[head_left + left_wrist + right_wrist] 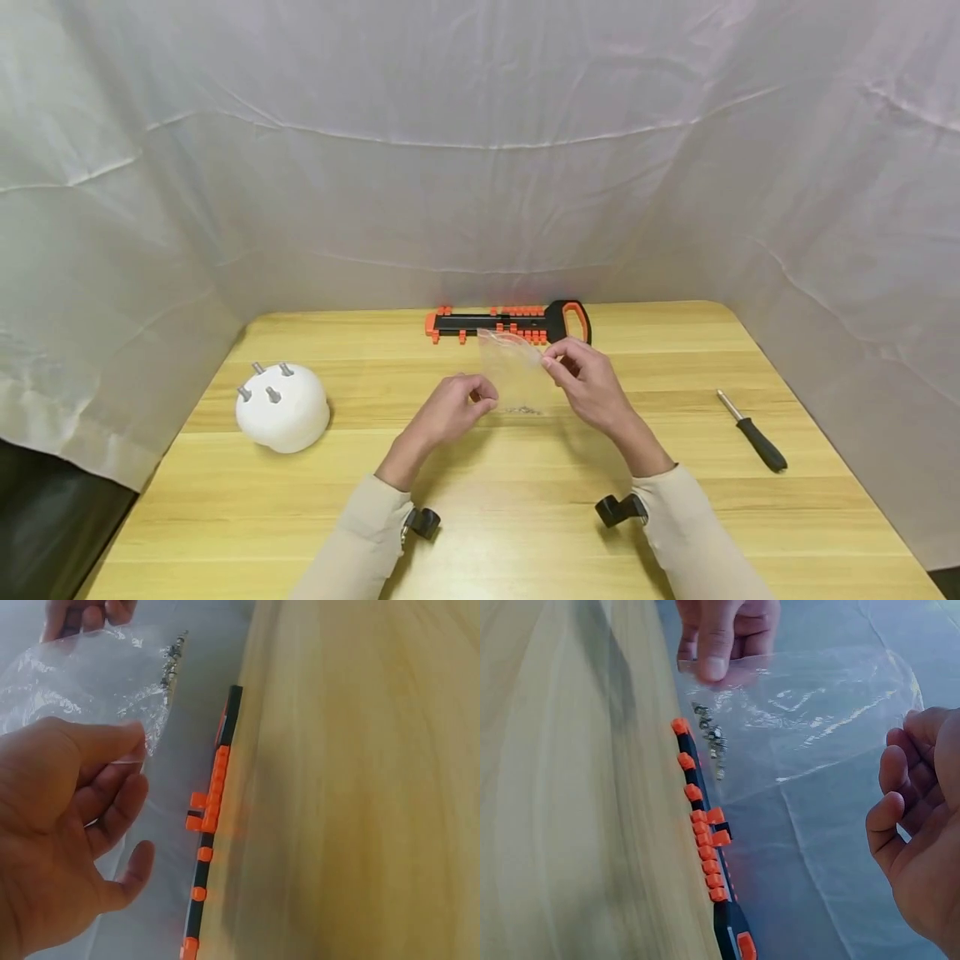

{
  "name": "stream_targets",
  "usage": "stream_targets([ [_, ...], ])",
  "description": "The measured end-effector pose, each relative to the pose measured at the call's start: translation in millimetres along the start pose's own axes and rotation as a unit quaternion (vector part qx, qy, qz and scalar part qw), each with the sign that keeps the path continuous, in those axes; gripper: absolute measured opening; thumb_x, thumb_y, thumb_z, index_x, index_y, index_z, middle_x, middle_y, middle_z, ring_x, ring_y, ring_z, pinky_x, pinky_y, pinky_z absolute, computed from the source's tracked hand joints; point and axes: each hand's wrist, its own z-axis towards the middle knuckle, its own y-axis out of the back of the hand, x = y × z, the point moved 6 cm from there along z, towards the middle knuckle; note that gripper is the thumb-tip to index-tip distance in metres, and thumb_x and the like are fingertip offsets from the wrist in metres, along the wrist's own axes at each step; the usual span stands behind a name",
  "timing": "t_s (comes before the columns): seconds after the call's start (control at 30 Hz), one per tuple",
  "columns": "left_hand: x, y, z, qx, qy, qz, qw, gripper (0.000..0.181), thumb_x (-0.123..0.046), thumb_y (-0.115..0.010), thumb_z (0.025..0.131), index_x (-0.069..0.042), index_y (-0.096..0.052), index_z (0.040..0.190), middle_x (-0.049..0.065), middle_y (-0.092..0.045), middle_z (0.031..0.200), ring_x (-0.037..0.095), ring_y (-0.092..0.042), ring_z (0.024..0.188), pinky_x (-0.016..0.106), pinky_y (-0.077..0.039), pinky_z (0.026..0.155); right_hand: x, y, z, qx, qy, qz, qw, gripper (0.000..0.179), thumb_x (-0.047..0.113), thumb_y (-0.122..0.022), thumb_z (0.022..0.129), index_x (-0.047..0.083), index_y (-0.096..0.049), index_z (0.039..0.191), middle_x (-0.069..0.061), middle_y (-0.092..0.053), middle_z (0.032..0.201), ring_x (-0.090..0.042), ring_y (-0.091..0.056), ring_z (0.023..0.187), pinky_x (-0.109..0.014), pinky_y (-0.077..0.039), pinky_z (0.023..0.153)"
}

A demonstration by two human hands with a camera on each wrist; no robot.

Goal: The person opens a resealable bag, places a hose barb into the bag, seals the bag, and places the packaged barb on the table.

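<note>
A clear plastic zip bag hangs upright between both hands above the wooden table. Small metal screws are gathered along its bottom edge. My left hand pinches the bag's lower left corner between thumb and forefinger, as the left wrist view shows. Up at the opposite upper corner, my right hand pinches the bag's edge with thumb and forefinger, its other fingers loosely bent. Behind the bag lies a black and orange rack with orange clips and a looped handle, partly covered by the bag in the head view.
At the left stands a white rounded object with several grey pegs sticking up. A screwdriver with a black handle lies at the right. Grey-white sheeting hangs round the back and sides of the table.
</note>
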Motion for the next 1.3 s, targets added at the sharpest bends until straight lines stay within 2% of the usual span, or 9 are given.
stream_targets([
  [0.27, 11.6, 0.9, -0.5, -0.012, 0.025, 0.015, 0.9995, 0.004, -0.017, -0.067, 0.091, -0.014, -0.070, 0.091, -0.006, -0.068, 0.085, 0.007, -0.056, 0.078, 0.021, -0.047, 0.069, 7.2, 12.3, 3.6, -0.025, 0.033, -0.006, 0.9991, 0.005, 0.014, -0.058, 0.097, 0.013, -0.062, 0.094, 0.002, -0.049, 0.073, -0.009, -0.042, 0.058, -0.022, -0.037, 0.053],
  [0.43, 11.4, 4.5, 0.1, -0.025, 0.021, -0.010, 0.9994, 0.006, -0.023, -0.068, 0.090, -0.017, -0.067, 0.093, -0.006, -0.065, 0.089, 0.012, -0.058, 0.087, 0.026, -0.048, 0.077, 10.2, 11.6, 6.0, -0.021, 0.047, -0.007, 0.9986, 0.006, 0.014, -0.056, 0.098, 0.012, -0.060, 0.094, 0.002, -0.048, 0.073, -0.009, -0.042, 0.058, -0.023, -0.038, 0.054],
  [0.53, 5.2, 18.1, -1.9, -0.072, 0.017, -0.073, 0.9945, 0.012, -0.027, -0.068, 0.090, -0.019, -0.063, 0.098, -0.005, -0.063, 0.096, 0.016, -0.057, 0.094, 0.034, -0.047, 0.084, 9.8, 12.0, 7.6, -0.019, 0.044, -0.005, 0.9988, 0.008, 0.015, -0.054, 0.099, 0.011, -0.059, 0.094, 0.002, -0.048, 0.073, -0.010, -0.043, 0.058, -0.024, -0.038, 0.055],
  [0.67, -11.0, 43.4, -5.0, -0.172, -0.036, -0.138, 0.9747, 0.014, -0.026, -0.065, 0.093, -0.015, -0.064, 0.102, 0.000, -0.065, 0.099, 0.016, -0.057, 0.093, 0.038, -0.046, 0.085, 6.4, 11.2, 7.7, -0.016, 0.033, -0.013, 0.9992, 0.008, 0.017, -0.055, 0.099, 0.012, -0.060, 0.095, 0.001, -0.049, 0.072, -0.010, -0.043, 0.058, -0.024, -0.039, 0.055],
  [0.77, -22.6, 54.8, -5.8, -0.219, -0.084, -0.127, 0.9637, 0.014, -0.023, -0.063, 0.095, -0.012, -0.067, 0.101, 0.003, -0.067, 0.094, 0.015, -0.057, 0.086, 0.042, -0.047, 0.082, 3.2, 9.4, 6.3, -0.010, 0.021, -0.014, 0.9996, 0.008, 0.017, -0.055, 0.098, 0.012, -0.061, 0.095, 0.000, -0.050, 0.071, -0.010, -0.044, 0.059, -0.024, -0.038, 0.055],
  [0.87, -29.3, 58.7, -5.6, -0.240, -0.105, -0.100, 0.9599, 0.013, -0.022, -0.062, 0.095, -0.011, -0.069, 0.097, 0.003, -0.068, 0.087, 0.014, -0.055, 0.082, 0.045, -0.047, 0.079, 1.2, 7.9, 5.6, -0.010, 0.013, -0.003, 0.9999, 0.009, 0.018, -0.056, 0.098, 0.012, -0.061, 0.096, -0.001, -0.051, 0.070, -0.011, -0.046, 0.060, -0.024, -0.039, 0.054],
  [1.0, -32.8, 59.2, -6.3, -0.251, -0.112, -0.068, 0.9591, 0.011, -0.018, -0.063, 0.094, -0.009, -0.069, 0.094, 0.003, -0.067, 0.083, 0.014, -0.055, 0.080, 0.040, -0.047, 0.076, 0.3, 7.1, 5.8, -0.019, 0.013, 0.027, 0.9994, 0.008, 0.016, -0.058, 0.097, 0.010, -0.063, 0.095, -0.003, -0.056, 0.072, -0.010, -0.052, 0.063, -0.022, -0.045, 0.057],
  [1.13, -34.5, 58.7, -6.5, -0.252, -0.115, -0.055, 0.9594, 0.010, -0.015, -0.060, 0.095, -0.007, -0.066, 0.093, 0.004, -0.065, 0.082, 0.015, -0.054, 0.079, 0.033, -0.044, 0.075, -1.7, 5.1, 4.8, -0.024, 0.015, 0.064, 0.9975, 0.007, 0.011, -0.064, 0.092, 0.008, -0.068, 0.098, -0.006, -0.066, 0.083, -0.007, -0.061, 0.071, -0.020, -0.053, 0.065],
  [1.3, -36.5, 57.3, -5.3, -0.244, -0.116, -0.037, 0.9622, 0.011, -0.015, -0.056, 0.097, -0.007, -0.062, 0.093, 0.004, -0.062, 0.080, 0.016, -0.051, 0.078, 0.032, -0.040, 0.075, -5.3, 3.0, 3.6, -0.034, 0.020, 0.064, 0.9972, 0.008, 0.009, -0.068, 0.088, 0.010, -0.072, 0.096, -0.006, -0.070, 0.090, -0.006, -0.062, 0.074, -0.019, -0.052, 0.065],
])
